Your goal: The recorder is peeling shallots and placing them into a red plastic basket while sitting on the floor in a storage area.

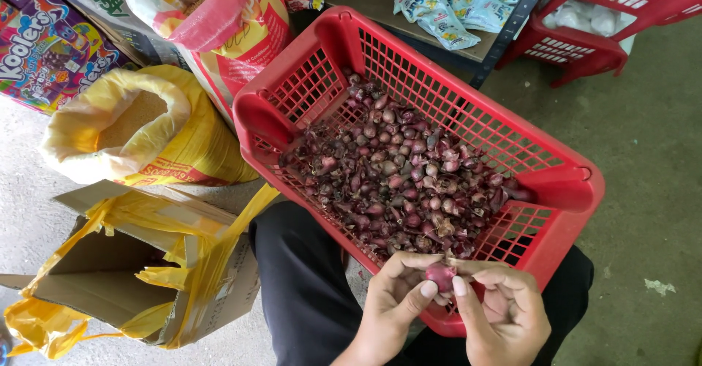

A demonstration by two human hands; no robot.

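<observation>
You hold one small red shallot (441, 275) pinched between both thumbs over the near rim of the red basket (564, 190), left hand (395, 293) and right hand (504, 311) closed on it equally near, the heap lying just beyond.

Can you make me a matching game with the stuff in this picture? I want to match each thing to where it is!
Things:
1. red basket
2. shallot
3. cardboard box
4. yellow sack

Places:
A. pinched between the left hand and right hand
B. on the floor at lower left, lined with yellow plastic
C. resting on the person's lap, full of small red shallots
D. standing open beside the basket, holding pale grain

Pairs: 1-C, 2-A, 3-B, 4-D
</observation>
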